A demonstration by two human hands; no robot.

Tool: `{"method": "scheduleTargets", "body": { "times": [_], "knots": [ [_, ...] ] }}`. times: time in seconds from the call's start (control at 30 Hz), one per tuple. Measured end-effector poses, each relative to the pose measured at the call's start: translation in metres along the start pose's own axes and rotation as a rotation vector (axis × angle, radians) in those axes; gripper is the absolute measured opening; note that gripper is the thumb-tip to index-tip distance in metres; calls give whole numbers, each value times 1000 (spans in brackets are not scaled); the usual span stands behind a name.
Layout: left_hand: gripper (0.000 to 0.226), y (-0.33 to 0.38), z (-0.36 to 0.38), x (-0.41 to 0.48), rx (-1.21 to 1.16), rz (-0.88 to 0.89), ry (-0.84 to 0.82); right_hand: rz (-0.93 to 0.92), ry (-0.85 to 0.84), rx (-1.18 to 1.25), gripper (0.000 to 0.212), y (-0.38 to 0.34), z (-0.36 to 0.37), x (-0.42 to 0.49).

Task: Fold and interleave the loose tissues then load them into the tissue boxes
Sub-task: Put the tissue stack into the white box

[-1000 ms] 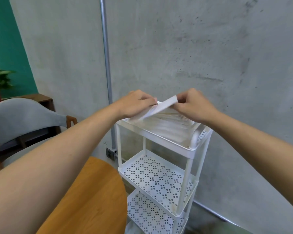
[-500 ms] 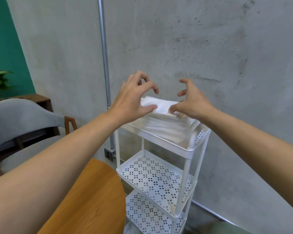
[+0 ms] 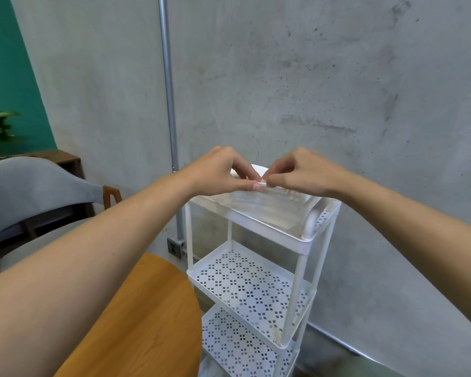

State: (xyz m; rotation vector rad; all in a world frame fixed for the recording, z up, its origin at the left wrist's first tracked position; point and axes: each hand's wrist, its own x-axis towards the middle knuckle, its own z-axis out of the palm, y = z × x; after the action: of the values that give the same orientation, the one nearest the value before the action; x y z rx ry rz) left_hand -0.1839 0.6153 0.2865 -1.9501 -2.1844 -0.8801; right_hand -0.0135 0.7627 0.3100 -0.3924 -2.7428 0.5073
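A stack of white tissues (image 3: 259,170) lies on top of a clear plastic-wrapped pack (image 3: 267,202) in the top tray (image 3: 269,229) of a white three-tier cart. My left hand (image 3: 218,172) and my right hand (image 3: 299,172) meet over the middle of the stack. Both pinch the near edge of the top tissue between thumb and fingertips, the fingertips almost touching each other. Most of the stack is hidden behind my hands. No tissue box shows in view.
The cart's two lower perforated shelves (image 3: 245,284) are bare. A round wooden table (image 3: 136,322) lies at the lower left, a grey chair (image 3: 30,186) behind it. A metal pipe (image 3: 169,85) runs down the concrete wall to a socket box (image 3: 174,246).
One second ago both hands held a folded tissue up, then spread open above the stack. Now both have come down and together, pinching the top tissue's near edge.
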Motion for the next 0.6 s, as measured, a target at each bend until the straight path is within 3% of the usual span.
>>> {"method": "scheduleTargets", "body": {
  "times": [0.13,0.4,0.6],
  "knots": [
    [18,2,0,6,9,-30,-28,-55,-88,13,25,4,-7,-5],
    [17,2,6,10,46,-59,14,-132,12,-80,19,14,-3,-5],
    [30,7,5,8,-5,-108,3,-201,153,-156,16,16,3,-1]
  ]
}}
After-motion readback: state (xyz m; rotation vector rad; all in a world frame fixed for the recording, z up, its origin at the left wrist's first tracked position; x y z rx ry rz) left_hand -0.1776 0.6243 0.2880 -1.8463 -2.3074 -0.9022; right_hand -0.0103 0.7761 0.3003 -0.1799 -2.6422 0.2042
